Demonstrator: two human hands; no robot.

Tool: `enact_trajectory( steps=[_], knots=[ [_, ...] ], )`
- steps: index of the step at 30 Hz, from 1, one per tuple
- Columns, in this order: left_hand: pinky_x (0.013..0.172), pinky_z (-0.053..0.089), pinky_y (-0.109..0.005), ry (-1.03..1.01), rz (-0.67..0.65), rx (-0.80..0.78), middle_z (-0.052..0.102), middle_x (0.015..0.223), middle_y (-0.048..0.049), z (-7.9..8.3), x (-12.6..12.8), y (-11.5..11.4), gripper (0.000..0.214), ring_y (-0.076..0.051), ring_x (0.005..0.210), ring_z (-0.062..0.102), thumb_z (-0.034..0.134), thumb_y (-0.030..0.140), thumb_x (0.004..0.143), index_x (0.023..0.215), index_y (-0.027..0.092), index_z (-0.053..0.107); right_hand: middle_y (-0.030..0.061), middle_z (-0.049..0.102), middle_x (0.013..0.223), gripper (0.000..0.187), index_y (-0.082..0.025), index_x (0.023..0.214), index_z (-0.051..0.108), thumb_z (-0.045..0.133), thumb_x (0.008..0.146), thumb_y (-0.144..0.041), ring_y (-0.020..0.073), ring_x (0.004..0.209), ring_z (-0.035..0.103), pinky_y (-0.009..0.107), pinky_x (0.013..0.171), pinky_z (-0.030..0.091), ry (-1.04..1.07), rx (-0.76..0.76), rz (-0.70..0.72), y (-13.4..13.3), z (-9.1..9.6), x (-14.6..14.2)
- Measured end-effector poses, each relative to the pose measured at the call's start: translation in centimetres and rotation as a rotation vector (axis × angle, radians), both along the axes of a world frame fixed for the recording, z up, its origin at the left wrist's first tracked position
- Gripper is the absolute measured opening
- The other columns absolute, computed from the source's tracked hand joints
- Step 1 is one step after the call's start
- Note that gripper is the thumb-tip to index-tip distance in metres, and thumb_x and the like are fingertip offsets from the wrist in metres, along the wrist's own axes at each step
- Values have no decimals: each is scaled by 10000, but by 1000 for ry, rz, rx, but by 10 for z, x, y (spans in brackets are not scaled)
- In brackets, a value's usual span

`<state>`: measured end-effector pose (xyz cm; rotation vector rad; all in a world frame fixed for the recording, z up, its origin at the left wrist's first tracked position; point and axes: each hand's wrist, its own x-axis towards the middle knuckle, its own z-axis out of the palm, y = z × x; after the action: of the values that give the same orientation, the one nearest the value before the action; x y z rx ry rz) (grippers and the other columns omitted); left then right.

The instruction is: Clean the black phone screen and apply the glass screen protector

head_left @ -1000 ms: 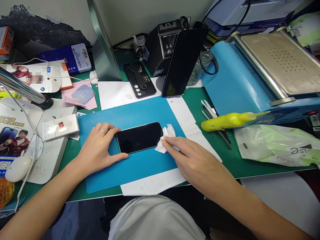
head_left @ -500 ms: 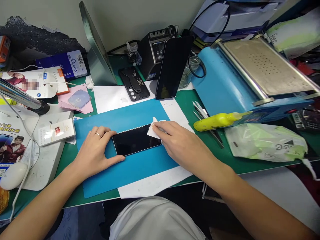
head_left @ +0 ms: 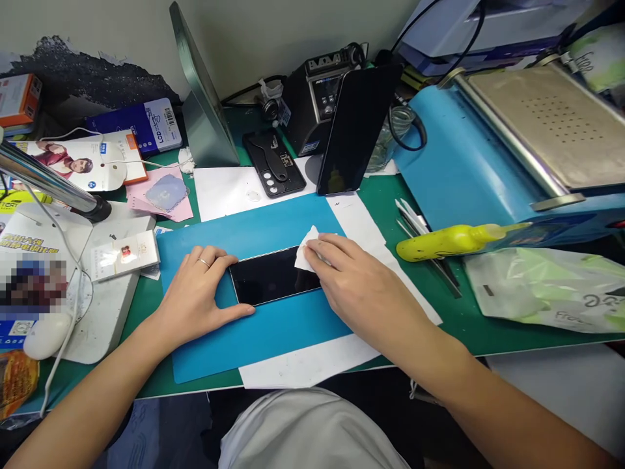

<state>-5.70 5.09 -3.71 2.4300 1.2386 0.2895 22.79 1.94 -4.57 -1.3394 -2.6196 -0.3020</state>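
Note:
A black-screened smartphone (head_left: 268, 277) lies face up on a blue mat (head_left: 215, 365). My left hand (head_left: 202, 293) grips its left end, fingers at the far corner and thumb at the near corner. A ring is on one of its fingers. Pinched in the fingers of my right hand (head_left: 351, 277) is a folded white wipe (head_left: 303, 255), which rests on the right part of the screen. The phone's right end is hidden behind this hand.
A yellow bottle (head_left: 439, 242) lies over several thin tools (head_left: 452, 280) at right, beside a wipes packet (head_left: 547, 290) and a blue machine (head_left: 449, 150). An upright dark tablet-like screen (head_left: 359, 130) and a black phone case (head_left: 274, 163) stand behind the mat. A lamp post (head_left: 53, 176) is at left.
The camera has turned slightly left, so the whole scene sits further right. Both hands keep nearly the same places on the phone, and the wipe is still on the screen.

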Motion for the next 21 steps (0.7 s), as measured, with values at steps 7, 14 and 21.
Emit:
enact_trajectory(
  steps=[7,14,21],
  knots=[
    [939,414,-496,-259,112,-88,636,1118,-117,0,-3,-1,1022,-294,1015,542,22,894,866,1274,177,626,207,741,1193,421,63,1240,682,471,876,77,305,1118,689,379,984,617,42,64,141,2,0,-40],
    [899,412,-449,-317,123,-45,651,1050,-99,0,-3,0,936,-268,954,534,51,834,930,1257,168,623,163,664,1409,479,-1,1348,648,405,937,43,255,1291,657,337,1086,575,57,56,253,3,-3,-70],
    [918,409,-461,-313,102,-65,649,1064,-111,-1,-4,-2,935,-279,990,543,56,816,943,1260,158,639,135,669,1399,465,-32,1312,668,416,935,74,231,1279,665,329,1061,592,169,-13,252,-24,0,-43]
  ],
)
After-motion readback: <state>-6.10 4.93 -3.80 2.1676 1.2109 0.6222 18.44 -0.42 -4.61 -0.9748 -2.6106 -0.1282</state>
